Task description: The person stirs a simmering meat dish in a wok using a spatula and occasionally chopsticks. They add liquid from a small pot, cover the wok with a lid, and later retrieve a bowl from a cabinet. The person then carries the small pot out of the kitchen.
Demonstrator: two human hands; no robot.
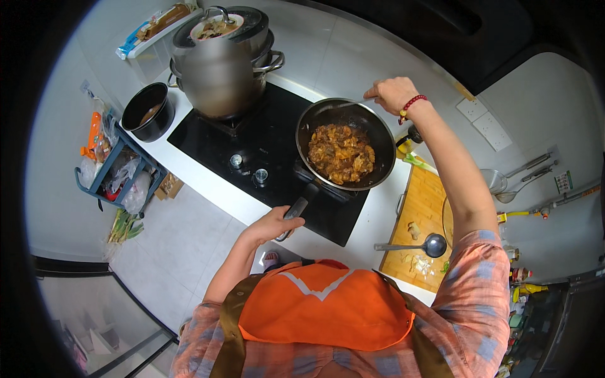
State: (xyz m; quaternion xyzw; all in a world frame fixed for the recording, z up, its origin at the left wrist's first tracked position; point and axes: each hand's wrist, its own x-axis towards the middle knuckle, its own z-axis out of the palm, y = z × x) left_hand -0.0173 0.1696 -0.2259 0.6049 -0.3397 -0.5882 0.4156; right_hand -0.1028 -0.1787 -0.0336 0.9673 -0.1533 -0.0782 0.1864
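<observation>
My left hand (275,224) grips the black handle (299,206) of a dark frying pan (384,163) on the right part of the black cooktop (279,141). Browned, sauced pieces of food (341,153) lie in the pan. Above the pan's far right rim, my right hand (393,94) is closed on the end of a metal utensil (352,103); its other end reaches inside the far wall of the pan, and its head is hard to make out. A red bead bracelet is on my right wrist.
A steamer pot (257,71) with a glass lid stands on the left burner, beside a black pot (153,115). At right, a ladle (434,245), ginger (414,230) and chopped bits lie on a wooden cutting board (423,193). A blue cart (120,175) holds bags at the left.
</observation>
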